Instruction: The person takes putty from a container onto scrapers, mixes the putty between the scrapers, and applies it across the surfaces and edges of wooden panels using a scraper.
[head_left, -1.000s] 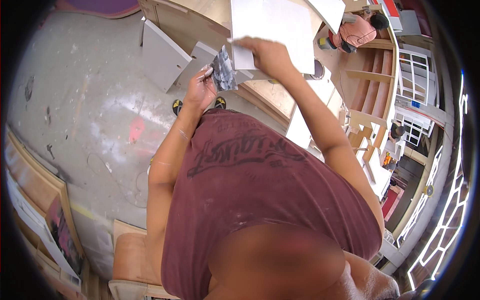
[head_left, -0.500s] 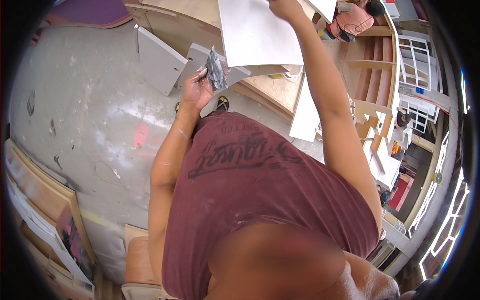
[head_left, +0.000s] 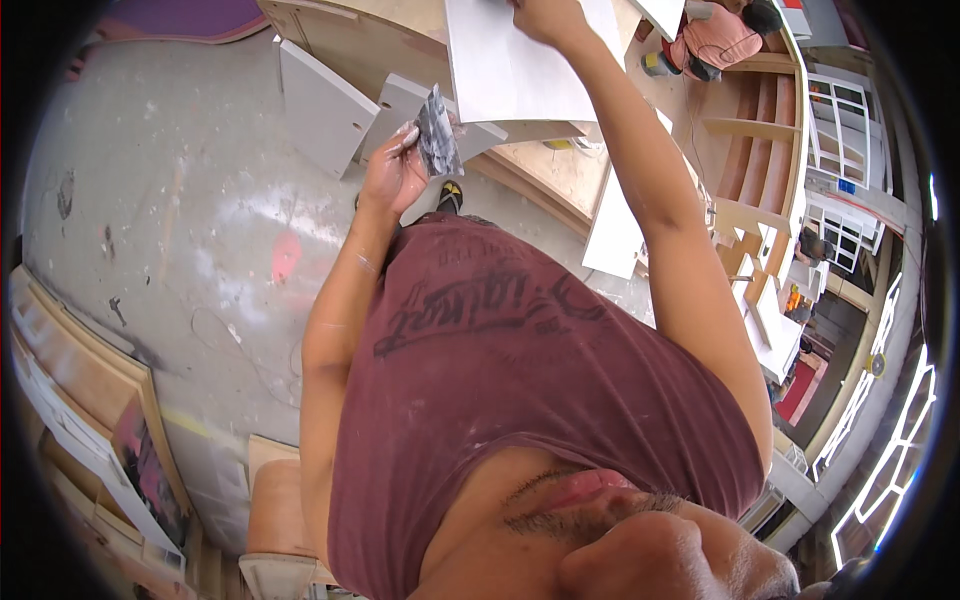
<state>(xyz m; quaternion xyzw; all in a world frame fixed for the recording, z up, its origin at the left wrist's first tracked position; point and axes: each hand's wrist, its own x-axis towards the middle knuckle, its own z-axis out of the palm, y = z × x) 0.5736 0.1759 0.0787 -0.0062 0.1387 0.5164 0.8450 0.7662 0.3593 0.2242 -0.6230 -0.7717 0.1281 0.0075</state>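
Note:
My left hand [head_left: 393, 178] is closed on a thin, flat piece smeared grey and white [head_left: 439, 134]. Pale residue marks the fingertips and thumb. At the upper edge, over a smooth white panel [head_left: 510, 75], is my right hand [head_left: 552, 18] with its fingers curled. Whatever it grips, if anything, is cut off by the frame. The panel lies on a pale wooden structure [head_left: 375, 50], in front of me and to the right of the left hand.
Light grey boards [head_left: 322, 105] lean beside the wooden structure. A person in a pink top [head_left: 715, 45] crouches at the far right near wooden shelving [head_left: 750, 150]. Framed panels [head_left: 95, 400] stand at the left, and a brown curved wooden piece [head_left: 280, 505] is near my left elbow.
My right hand has shifted left over the white panel. The left hand keeps its hold on the smeared flat piece, and the whole view has tilted slightly.

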